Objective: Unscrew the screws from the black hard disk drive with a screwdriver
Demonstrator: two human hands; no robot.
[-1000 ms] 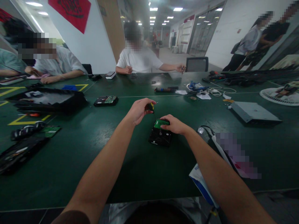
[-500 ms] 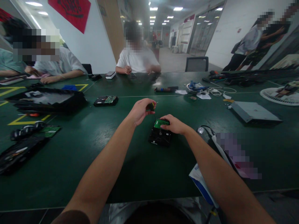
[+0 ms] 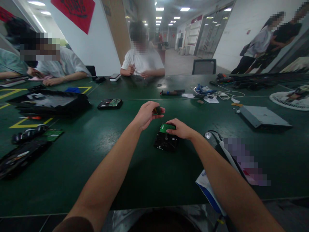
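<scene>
A black hard drive [image 3: 166, 143] with a green circuit board [image 3: 164, 128] on its upper face lies on the table in front of me. My right hand [image 3: 180, 129] is closed around its right far side, thumb resting on the board. Over the drive's far left corner, my left hand [image 3: 146, 116] grips the dark, yellow-marked handle of a screwdriver [image 3: 158, 110]. The thin shaft points down toward the drive; its tip is too small to make out.
Another hard drive [image 3: 110, 103] and a black tray [image 3: 48, 102] lie to the left. A grey metal box [image 3: 265, 116], a small basket of blue items [image 3: 202, 90] and a white-blue packet [image 3: 207, 190] are on the right. People sit across the table.
The fingers of my left hand have shifted around the screwdriver handle, which now sits at a different turn. My right hand and the drive stay in place.
</scene>
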